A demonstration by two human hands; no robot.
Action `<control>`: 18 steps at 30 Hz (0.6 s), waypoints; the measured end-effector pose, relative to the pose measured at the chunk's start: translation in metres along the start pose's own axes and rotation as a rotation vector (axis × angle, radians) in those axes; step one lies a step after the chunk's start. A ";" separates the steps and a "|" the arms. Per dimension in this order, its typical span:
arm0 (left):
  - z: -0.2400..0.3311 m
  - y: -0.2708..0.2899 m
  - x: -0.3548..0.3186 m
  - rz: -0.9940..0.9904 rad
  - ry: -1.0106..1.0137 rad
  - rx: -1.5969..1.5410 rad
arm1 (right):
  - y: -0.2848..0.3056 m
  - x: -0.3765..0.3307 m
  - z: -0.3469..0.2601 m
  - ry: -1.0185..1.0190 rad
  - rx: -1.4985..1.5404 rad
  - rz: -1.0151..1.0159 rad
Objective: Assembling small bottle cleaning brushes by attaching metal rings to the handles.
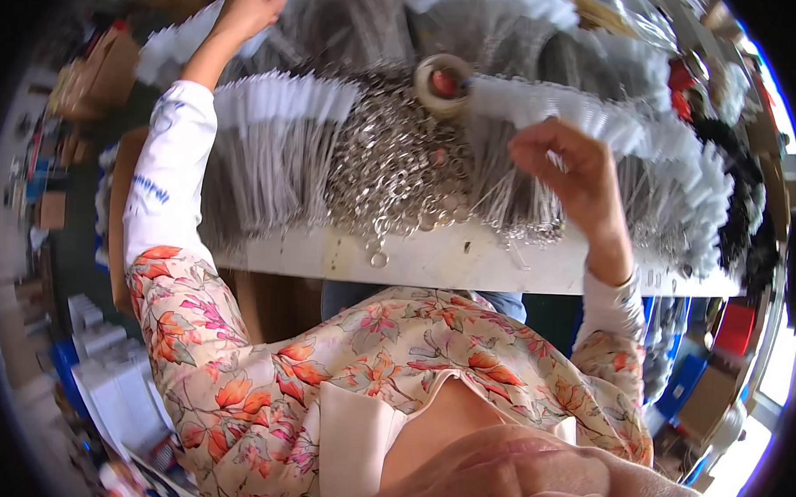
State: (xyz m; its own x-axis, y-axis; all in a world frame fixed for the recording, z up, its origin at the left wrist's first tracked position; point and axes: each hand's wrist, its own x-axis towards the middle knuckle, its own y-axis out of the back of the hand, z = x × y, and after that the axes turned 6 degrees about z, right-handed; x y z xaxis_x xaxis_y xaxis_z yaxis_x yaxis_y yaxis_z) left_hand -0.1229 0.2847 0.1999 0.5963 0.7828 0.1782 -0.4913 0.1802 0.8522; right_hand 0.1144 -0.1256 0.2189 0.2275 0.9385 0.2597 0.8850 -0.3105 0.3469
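Note:
My left hand [253, 7] is reached out to the far left, its fingers curled closed above the back row of white-tipped wire brushes [327, 18]. Anything inside that grip is hidden. Over the right-hand front bundle of thin wire brushes [497, 177], my right hand [572, 171] hangs with fingers bent in and pinched; I cannot make out what they hold, if anything. Between the hands lies a heap of shiny metal rings [392, 161], some spilling toward the near table edge. Another bundle of wire brushes [270, 156] lies left of the heap.
A tape roll [441, 85] with something red in its core sits behind the rings. The white table [328, 257] shows a bare strip along its near edge. Dark bristly pieces [737, 199] crowd the right end. Cardboard boxes [102, 72] stand at the left, and a red box [735, 328] at the right.

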 end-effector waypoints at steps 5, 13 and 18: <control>-0.025 -0.052 0.054 -0.056 0.361 0.441 | 0.076 0.069 0.024 -0.006 -0.322 0.084; -0.001 -0.038 0.040 0.125 0.246 0.508 | 0.072 0.193 0.117 -0.229 -0.464 0.000; 0.021 0.004 0.041 0.526 -0.013 -0.521 | 0.035 0.206 0.124 -0.238 -0.598 0.009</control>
State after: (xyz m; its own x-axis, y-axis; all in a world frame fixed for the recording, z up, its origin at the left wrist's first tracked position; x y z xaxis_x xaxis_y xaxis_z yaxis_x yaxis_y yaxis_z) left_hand -0.0873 0.3046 0.2204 0.2050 0.8373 0.5068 -0.9499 0.0453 0.3094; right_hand 0.2428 0.0758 0.1729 0.3787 0.9219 0.0818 0.5187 -0.2846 0.8062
